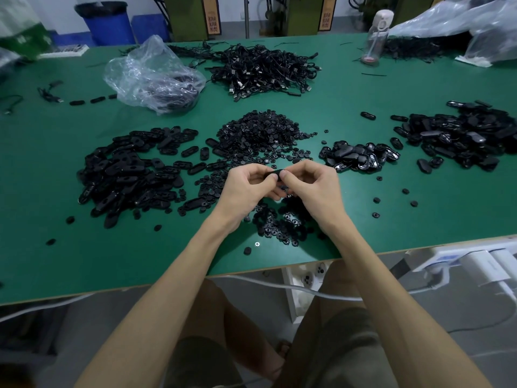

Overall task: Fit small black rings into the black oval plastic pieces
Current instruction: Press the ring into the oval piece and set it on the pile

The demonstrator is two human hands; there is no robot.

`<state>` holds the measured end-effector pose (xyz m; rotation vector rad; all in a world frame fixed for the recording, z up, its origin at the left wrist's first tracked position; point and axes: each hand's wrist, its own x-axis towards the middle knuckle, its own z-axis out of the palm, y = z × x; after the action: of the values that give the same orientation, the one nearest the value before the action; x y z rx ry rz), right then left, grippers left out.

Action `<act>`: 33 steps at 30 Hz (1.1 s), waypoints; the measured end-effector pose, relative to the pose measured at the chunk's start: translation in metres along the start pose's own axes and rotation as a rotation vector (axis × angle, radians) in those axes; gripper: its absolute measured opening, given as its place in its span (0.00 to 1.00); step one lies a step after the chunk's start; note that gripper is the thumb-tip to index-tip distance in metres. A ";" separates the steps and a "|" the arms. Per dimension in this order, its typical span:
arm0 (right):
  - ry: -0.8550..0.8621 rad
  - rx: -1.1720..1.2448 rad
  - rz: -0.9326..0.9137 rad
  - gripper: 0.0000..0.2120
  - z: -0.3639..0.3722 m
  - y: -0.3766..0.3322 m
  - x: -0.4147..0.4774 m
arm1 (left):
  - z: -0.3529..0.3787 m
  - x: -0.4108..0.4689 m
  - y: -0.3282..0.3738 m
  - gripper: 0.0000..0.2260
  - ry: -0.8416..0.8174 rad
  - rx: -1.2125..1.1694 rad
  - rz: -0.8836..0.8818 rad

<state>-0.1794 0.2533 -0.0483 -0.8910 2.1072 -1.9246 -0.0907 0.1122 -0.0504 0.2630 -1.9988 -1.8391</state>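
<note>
both hands on one oval piece [275, 174]
my left hand [249, 189] and right hand [313, 186] pinch it together above the ring pile [260, 133] on the green tabletop [363, 219].

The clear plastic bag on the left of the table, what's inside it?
Inside the clear plastic bag lies a dark heap of black parts, seen through the film. Its creases and glare hide what exactly they are.
</note>
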 end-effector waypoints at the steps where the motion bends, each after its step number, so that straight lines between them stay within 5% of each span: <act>1: -0.003 -0.004 0.000 0.05 0.000 0.000 0.000 | 0.000 0.000 -0.001 0.04 0.006 0.016 -0.003; 28: 0.015 0.022 0.010 0.03 -0.004 -0.001 -0.001 | 0.001 -0.002 0.005 0.05 0.035 0.085 0.105; 33: 0.074 0.065 0.039 0.02 -0.003 -0.002 -0.002 | 0.007 -0.001 0.007 0.10 0.119 0.306 0.176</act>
<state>-0.1789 0.2565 -0.0467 -0.7724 2.0722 -2.0233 -0.0915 0.1196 -0.0436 0.2670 -2.1402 -1.3772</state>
